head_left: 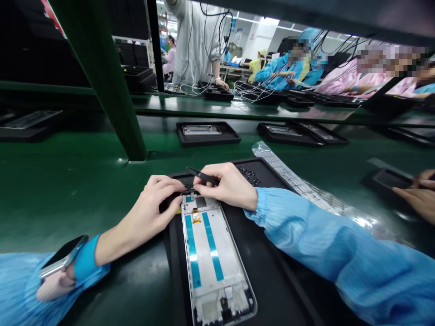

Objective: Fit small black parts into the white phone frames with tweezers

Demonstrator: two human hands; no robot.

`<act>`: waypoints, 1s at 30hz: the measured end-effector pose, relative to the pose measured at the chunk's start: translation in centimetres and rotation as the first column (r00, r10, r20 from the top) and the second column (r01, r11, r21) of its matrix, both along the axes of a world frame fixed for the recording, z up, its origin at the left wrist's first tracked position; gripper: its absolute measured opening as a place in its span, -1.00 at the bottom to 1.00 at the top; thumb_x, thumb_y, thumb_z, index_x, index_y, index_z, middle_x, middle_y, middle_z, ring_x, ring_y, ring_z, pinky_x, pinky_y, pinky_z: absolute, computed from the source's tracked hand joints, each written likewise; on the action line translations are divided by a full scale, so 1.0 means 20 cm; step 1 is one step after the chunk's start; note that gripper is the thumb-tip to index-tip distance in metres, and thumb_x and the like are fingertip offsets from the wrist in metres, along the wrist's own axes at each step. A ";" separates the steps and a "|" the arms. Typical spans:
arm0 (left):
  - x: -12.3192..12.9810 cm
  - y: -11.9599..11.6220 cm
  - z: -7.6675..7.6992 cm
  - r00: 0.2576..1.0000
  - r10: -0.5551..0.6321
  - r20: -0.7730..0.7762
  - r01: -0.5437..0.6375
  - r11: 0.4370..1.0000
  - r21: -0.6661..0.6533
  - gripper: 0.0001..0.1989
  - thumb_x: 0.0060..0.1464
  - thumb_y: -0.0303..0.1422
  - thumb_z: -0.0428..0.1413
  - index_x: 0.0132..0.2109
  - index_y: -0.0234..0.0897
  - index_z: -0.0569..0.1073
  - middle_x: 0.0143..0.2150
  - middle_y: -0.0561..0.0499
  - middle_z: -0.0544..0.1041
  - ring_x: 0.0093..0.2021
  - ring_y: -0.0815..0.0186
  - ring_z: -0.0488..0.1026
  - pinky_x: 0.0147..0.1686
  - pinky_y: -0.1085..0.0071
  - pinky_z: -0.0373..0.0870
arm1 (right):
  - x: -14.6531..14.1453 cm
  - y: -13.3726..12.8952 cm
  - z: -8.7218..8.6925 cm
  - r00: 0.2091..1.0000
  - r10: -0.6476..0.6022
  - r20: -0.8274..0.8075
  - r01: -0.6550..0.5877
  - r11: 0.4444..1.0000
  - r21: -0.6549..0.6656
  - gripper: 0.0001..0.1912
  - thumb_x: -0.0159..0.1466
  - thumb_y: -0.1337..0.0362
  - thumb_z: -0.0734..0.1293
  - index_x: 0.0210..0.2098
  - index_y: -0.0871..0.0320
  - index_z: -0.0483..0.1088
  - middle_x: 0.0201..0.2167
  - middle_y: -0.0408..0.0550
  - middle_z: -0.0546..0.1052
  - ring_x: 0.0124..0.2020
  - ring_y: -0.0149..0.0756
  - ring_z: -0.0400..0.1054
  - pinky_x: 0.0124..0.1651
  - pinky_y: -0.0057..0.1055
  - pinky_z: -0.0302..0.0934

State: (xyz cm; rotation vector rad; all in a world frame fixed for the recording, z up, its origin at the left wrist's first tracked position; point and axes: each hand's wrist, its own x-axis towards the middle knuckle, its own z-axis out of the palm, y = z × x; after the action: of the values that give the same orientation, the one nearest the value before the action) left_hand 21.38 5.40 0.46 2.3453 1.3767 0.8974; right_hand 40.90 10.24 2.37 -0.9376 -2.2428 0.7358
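A phone mid-frame (205, 253), silver with two blue-green strips and a small orange flex cable (196, 216), lies back-up on a black tray (265, 253). My left hand (154, 206) curls around its top left corner, thumb against the side edge and fingertips at the top. Over the top edge, my right hand (227, 183) is closed with a slim black tool, which looks like tweezers (203, 176), tucked between its fingers and pointing up to the left. Its fingertips are near my left fingertips at the frame's top. Anything small pinched there is hidden.
Small black parts (249, 175) lie in the tray's far end. Right of it runs a clear plastic strip of parts (295, 176). Farther back are trays with phone frames (208, 134). A green post (102, 81) rises at left. Another person's hand (419, 194) is at right.
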 end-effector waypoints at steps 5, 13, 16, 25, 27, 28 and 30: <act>0.00 -0.01 -0.04 0.999 -0.048 0.024 0.046 0.996 0.070 -0.84 0.11 -0.38 -0.01 -0.26 -0.30 0.45 -0.25 -0.04 0.51 -0.11 0.21 0.32 -0.12 0.27 0.34 | -0.01 -0.01 -0.01 0.997 0.062 0.048 -0.063 0.998 0.015 -0.93 0.04 0.49 0.29 -0.52 0.28 0.42 -0.53 -0.16 0.44 -0.55 -0.56 0.22 -0.44 -0.61 0.09; 0.01 -0.01 -0.04 0.995 -0.046 0.087 0.039 0.995 0.088 -0.89 0.07 -0.42 0.02 -0.34 -0.30 0.44 -0.30 -0.02 0.50 -0.16 0.26 0.33 -0.17 0.32 0.34 | 0.00 -0.01 -0.02 0.990 0.139 0.024 -0.140 0.989 0.047 -0.91 -0.01 0.53 0.31 -0.52 0.28 0.43 -0.54 -0.18 0.42 -0.56 -0.58 0.22 -0.44 -0.63 0.10; 0.01 -0.01 -0.04 0.994 -0.046 0.096 0.037 0.994 0.101 -0.89 0.06 -0.43 0.03 -0.34 -0.31 0.45 -0.31 -0.03 0.50 -0.17 0.26 0.34 -0.18 0.35 0.34 | 0.00 -0.01 -0.04 0.989 0.148 0.028 -0.150 0.985 0.085 -0.91 -0.01 0.54 0.31 -0.51 0.28 0.42 -0.54 -0.19 0.41 -0.56 -0.58 0.20 -0.44 -0.63 0.08; 0.01 -0.01 -0.05 0.996 -0.034 0.081 0.028 0.997 0.068 -0.87 0.07 -0.41 0.02 -0.34 -0.32 0.46 -0.27 -0.05 0.48 -0.15 0.24 0.33 -0.20 0.33 0.35 | -0.01 -0.02 -0.06 0.990 0.125 0.059 -0.135 0.968 0.213 -0.94 0.01 0.49 0.32 -0.51 0.26 0.38 -0.55 -0.17 0.38 -0.51 -0.51 0.20 -0.39 -0.57 0.06; 0.00 -0.01 -0.04 0.997 -0.041 0.067 0.037 0.997 0.065 -0.87 0.07 -0.41 0.02 -0.34 -0.31 0.45 -0.28 -0.04 0.48 -0.16 0.24 0.32 -0.22 0.33 0.35 | -0.01 -0.03 -0.07 0.989 0.130 0.076 -0.144 0.960 0.240 -0.93 0.00 0.49 0.33 -0.50 0.25 0.36 -0.55 -0.17 0.37 -0.50 -0.49 0.19 -0.38 -0.55 0.05; 0.00 -0.01 -0.04 0.997 -0.046 0.063 0.042 0.997 0.067 -0.88 0.07 -0.42 0.01 -0.33 -0.31 0.45 -0.28 -0.04 0.48 -0.16 0.24 0.32 -0.21 0.33 0.34 | -0.01 -0.03 -0.07 0.988 0.132 0.086 -0.149 0.957 0.248 -0.93 -0.01 0.49 0.33 -0.50 0.25 0.35 -0.54 -0.17 0.37 -0.50 -0.49 0.19 -0.36 -0.54 0.05; 0.00 -0.01 -0.04 0.997 -0.056 0.058 0.051 0.996 0.076 -0.87 0.06 -0.44 0.01 -0.28 -0.29 0.46 -0.27 -0.03 0.49 -0.15 0.23 0.33 -0.20 0.31 0.34 | -0.01 -0.03 -0.07 0.985 0.136 0.107 -0.159 0.955 0.251 -0.91 0.00 0.51 0.31 -0.50 0.24 0.33 -0.52 -0.17 0.37 -0.48 -0.47 0.21 -0.35 -0.53 0.05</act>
State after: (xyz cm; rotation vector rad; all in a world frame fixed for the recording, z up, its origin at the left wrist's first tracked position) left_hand 21.32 5.11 -0.40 2.3776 1.2718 1.0116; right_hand 40.65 9.59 0.98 -0.6937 -2.4347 0.4549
